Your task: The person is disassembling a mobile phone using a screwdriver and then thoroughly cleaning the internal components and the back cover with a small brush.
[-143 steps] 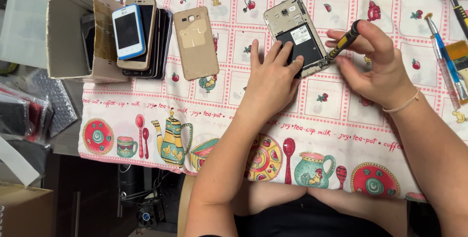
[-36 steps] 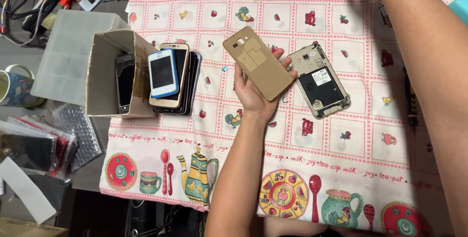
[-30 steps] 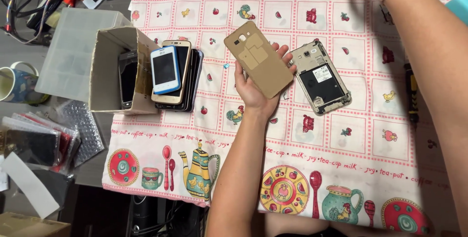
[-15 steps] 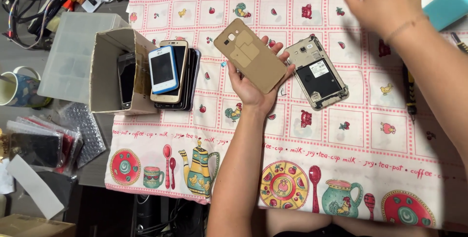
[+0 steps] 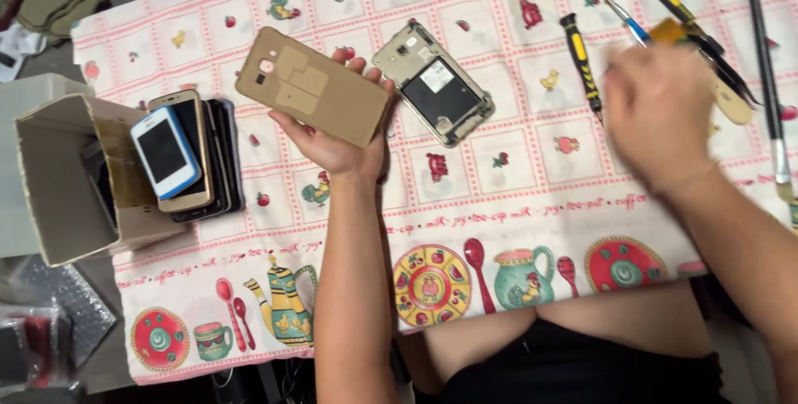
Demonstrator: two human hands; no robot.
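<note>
Left hand (image 5: 332,142) is lying palm up over the cloth (image 5: 499,213), fingers curled under the gold back cover (image 5: 312,92) and carrying it, inner side showing. The cover is sitting tilted on the palm, clear of the phone it belongs to, so the shell appears to be already off.

Right hand (image 5: 657,113) is hanging blurred above the cloth's right part; whether it is spread or closed on anything, I cannot tell. It is sitting near the tools, touching none that I can make out.

Beyond the left hand's fingertips the opened phone (image 5: 434,95) is lying flat on the cloth, back up, battery bay showing dark with a pale label in it. It is lying just beside the cover's right end, apart from both hands. Judging by this, the opening step is done and the inside work is not yet showing any sign of being finished; the cover is not yet back on.

Further right a black-and-yellow screwdriver (image 5: 579,59) is lying on the cloth, a blue-handled tool (image 5: 625,23) just beyond it, and more long tools (image 5: 769,63) toward the far right edge.

At left, a stack of phones (image 5: 187,155) is leaning against an open grey box (image 5: 58,179), well apart from the work.
</note>
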